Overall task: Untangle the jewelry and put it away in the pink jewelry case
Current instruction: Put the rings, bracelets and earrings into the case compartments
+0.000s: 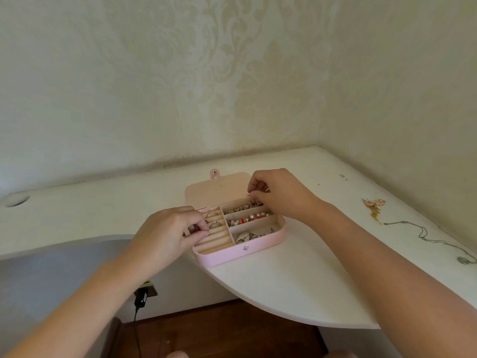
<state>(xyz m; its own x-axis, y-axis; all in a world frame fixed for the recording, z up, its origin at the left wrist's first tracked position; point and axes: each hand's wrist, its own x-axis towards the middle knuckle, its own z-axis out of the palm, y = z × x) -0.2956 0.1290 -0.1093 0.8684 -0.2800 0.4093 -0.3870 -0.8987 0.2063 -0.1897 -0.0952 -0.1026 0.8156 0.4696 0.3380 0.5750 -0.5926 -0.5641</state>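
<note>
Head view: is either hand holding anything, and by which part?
Cannot be told: the right hand pinches at the right end of the far beaded strand in the pink jewelry case; the left hand pinches above the ring rolls.

Both arms are bare and stretched forward. The left forearm (pixel 85 303) comes in from about 7 o'clock and points toward 1 o'clock. The left hand (pixel 170 228) is back-up, fingers curled, with the thumb and forefinger tips pressed together on its 3 o'clock side. The right forearm (pixel 387 254) comes in from 4 o'clock heading toward 10. The right hand (pixel 278 192) sits roughly 2 o'clock from the left one, fingers curled into a pinch at its 9 o'clock edge. Honestly can't tell if either pinch has anything in it.
</note>
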